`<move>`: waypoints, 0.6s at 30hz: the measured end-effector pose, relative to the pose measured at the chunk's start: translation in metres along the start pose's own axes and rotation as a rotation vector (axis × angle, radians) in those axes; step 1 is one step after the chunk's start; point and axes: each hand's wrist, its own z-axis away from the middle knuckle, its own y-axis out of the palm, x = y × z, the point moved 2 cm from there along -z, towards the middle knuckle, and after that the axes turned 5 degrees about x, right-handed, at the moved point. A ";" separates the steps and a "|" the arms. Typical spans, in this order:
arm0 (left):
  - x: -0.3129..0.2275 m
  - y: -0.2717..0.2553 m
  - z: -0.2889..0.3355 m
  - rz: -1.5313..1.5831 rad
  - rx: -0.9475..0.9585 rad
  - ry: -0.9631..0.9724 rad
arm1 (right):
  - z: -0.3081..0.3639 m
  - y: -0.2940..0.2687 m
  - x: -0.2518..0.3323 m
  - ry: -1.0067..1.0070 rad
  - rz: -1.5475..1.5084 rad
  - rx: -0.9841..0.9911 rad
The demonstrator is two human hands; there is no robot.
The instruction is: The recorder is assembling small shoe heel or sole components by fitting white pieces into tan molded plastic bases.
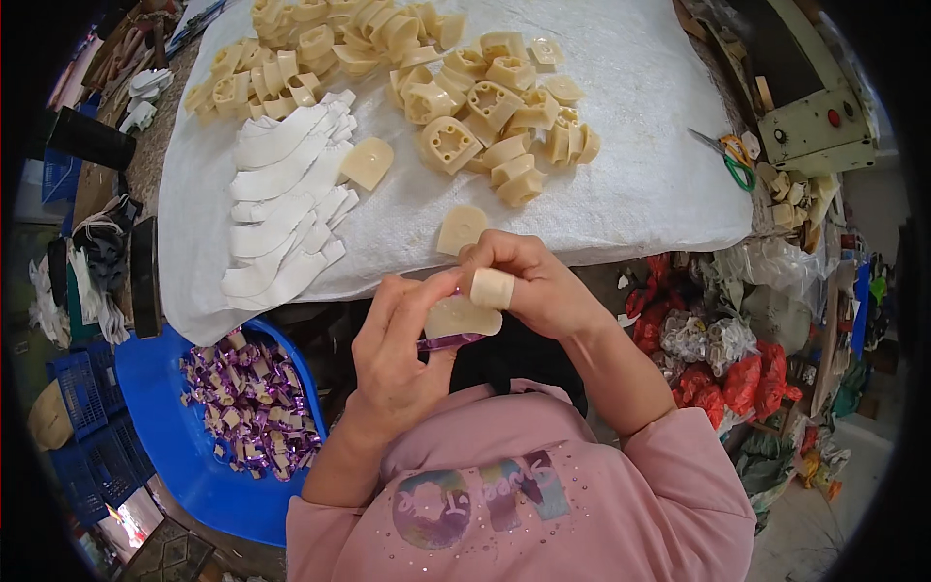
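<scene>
Two hands [465, 310], one cream piece [463, 317]

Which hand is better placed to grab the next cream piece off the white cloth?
Right, probably. The right hand sits just below the loose cream piece at the edge of the white cloth; the left hand is lower, gripping the part with purple strip.

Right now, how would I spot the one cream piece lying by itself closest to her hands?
Start at the white cloth covering the table and follow its near edge toward the two hands. Just above the right hand lies a flat cream piece with a small centre hole. Unlike the heaped chunky blocks farther back, it lies alone at the cloth's edge.
</scene>
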 end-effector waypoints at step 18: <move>-0.001 0.016 -0.006 -0.047 -0.128 0.083 | 0.009 0.012 -0.003 -0.203 0.159 -0.127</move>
